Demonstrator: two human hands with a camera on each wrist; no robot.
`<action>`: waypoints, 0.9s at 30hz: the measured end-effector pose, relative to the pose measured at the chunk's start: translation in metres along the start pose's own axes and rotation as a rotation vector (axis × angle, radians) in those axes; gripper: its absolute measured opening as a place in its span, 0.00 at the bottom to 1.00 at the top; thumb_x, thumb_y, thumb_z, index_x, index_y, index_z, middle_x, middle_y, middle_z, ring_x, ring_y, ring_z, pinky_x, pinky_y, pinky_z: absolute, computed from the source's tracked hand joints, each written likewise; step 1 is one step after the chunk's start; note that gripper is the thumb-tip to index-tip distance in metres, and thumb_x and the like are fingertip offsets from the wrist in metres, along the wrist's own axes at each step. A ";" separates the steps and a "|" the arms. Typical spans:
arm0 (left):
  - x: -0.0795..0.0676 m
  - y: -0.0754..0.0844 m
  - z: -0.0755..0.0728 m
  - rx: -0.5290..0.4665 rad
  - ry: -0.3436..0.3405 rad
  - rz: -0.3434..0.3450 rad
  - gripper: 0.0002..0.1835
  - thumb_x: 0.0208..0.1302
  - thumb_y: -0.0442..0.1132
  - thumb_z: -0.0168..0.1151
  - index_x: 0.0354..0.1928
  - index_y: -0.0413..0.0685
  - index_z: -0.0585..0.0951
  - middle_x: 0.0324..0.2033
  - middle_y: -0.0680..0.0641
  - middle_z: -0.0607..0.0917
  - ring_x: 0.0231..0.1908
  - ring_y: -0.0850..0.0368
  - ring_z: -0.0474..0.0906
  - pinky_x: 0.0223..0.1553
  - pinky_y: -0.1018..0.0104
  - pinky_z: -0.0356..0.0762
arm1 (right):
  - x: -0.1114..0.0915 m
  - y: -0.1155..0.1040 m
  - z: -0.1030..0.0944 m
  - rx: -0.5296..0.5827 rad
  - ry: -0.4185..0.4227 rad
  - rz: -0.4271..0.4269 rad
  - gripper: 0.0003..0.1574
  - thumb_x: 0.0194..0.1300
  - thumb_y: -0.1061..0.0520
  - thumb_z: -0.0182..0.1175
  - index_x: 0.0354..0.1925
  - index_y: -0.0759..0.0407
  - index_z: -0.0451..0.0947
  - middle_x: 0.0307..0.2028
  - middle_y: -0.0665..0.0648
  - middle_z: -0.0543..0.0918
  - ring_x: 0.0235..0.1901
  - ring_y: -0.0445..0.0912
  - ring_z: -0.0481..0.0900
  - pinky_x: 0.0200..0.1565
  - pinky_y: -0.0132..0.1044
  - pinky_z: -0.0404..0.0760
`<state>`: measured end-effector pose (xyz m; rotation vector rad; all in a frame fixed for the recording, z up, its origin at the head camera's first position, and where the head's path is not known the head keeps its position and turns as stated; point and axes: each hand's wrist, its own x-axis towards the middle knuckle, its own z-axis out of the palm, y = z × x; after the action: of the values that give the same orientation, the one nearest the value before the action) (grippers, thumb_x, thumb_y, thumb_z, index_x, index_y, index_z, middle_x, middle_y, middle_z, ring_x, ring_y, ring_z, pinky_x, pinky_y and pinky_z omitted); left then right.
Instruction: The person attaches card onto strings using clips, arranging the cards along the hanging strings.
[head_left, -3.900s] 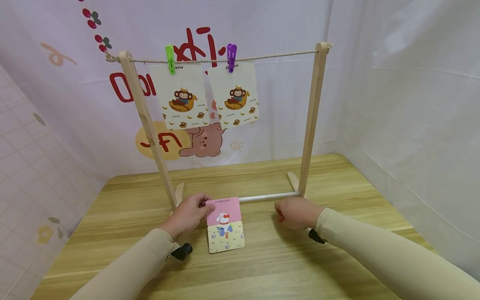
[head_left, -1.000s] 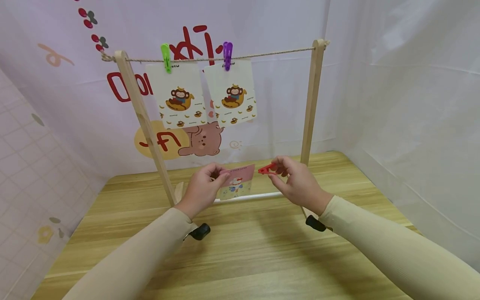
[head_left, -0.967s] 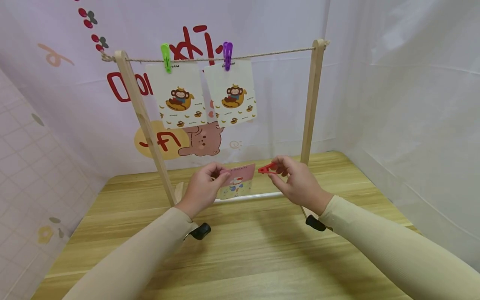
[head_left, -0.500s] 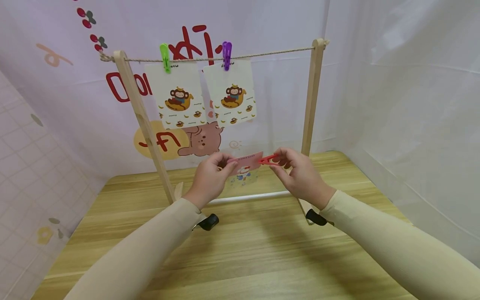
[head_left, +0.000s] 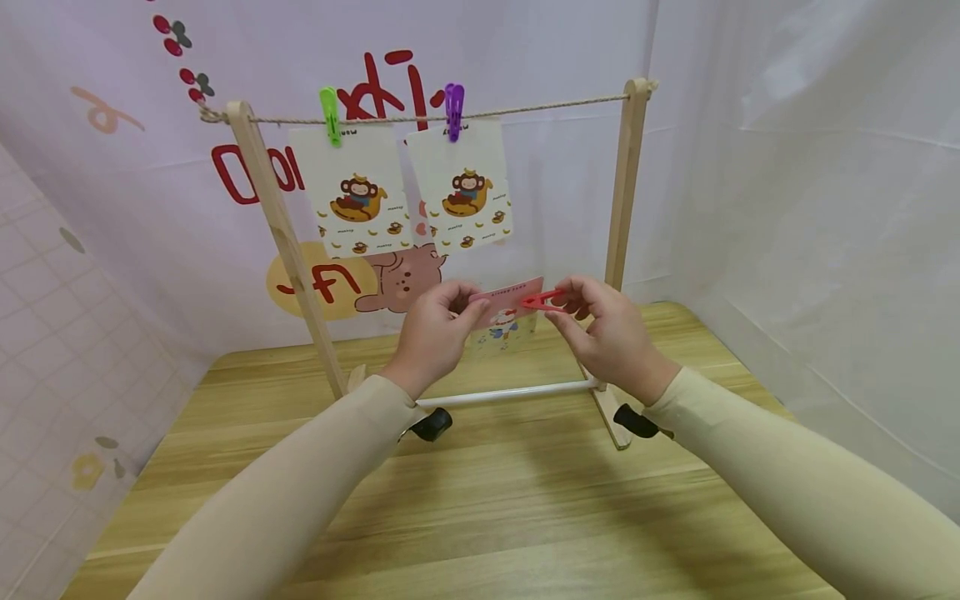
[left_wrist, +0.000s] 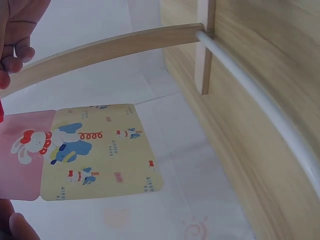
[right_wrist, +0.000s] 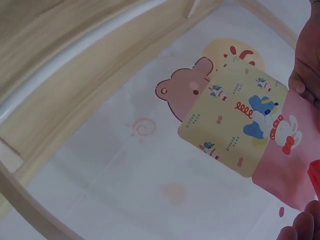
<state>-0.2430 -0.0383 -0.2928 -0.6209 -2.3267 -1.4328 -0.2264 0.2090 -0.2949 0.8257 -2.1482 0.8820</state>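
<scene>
My left hand [head_left: 438,333] pinches the left edge of a pink and yellow rabbit card [head_left: 510,302], held up in the air below the rope. In the left wrist view the card [left_wrist: 100,150] shows a white rabbit and a blue animal. My right hand [head_left: 611,337] pinches a red clothespin [head_left: 543,300] between thumb and fingers. The clothespin's tip overlaps the card's pink part near its right edge; in the right wrist view the clothespin [right_wrist: 314,175] lies over the pink part of the card [right_wrist: 240,120].
A wooden frame [head_left: 628,192] carries a rope [head_left: 547,107]. Two monkey cards [head_left: 356,192] hang there from a green clothespin [head_left: 331,117] and a purple clothespin [head_left: 453,112]. A white rod [head_left: 510,393] joins the posts low above the wooden table [head_left: 480,517].
The card has been lifted off the table, and a red clothespin has come up in my right hand. Both hands have risen, and the clothespin has moved from beside the card to overlapping it.
</scene>
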 end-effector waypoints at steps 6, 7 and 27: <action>0.007 0.009 0.002 0.000 0.014 0.029 0.07 0.76 0.44 0.65 0.41 0.49 0.85 0.34 0.50 0.84 0.36 0.55 0.78 0.36 0.64 0.75 | 0.005 -0.001 -0.005 -0.011 0.026 -0.005 0.15 0.65 0.67 0.72 0.47 0.71 0.80 0.38 0.60 0.88 0.35 0.47 0.84 0.37 0.34 0.82; 0.008 0.010 0.002 0.001 0.016 0.036 0.07 0.76 0.44 0.65 0.41 0.49 0.85 0.34 0.50 0.84 0.36 0.55 0.78 0.37 0.64 0.75 | 0.005 -0.002 -0.005 -0.015 0.029 -0.002 0.15 0.65 0.66 0.72 0.47 0.70 0.80 0.37 0.60 0.88 0.35 0.47 0.84 0.37 0.35 0.82; 0.027 0.032 0.002 0.043 0.074 0.087 0.07 0.76 0.43 0.65 0.41 0.49 0.85 0.34 0.50 0.84 0.33 0.56 0.77 0.30 0.65 0.72 | 0.019 -0.007 -0.019 -0.013 0.086 -0.001 0.15 0.66 0.66 0.72 0.48 0.71 0.79 0.38 0.61 0.87 0.34 0.45 0.81 0.30 0.23 0.68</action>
<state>-0.2491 -0.0185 -0.2563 -0.6384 -2.2394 -1.3412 -0.2259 0.2136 -0.2675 0.7684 -2.0761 0.8856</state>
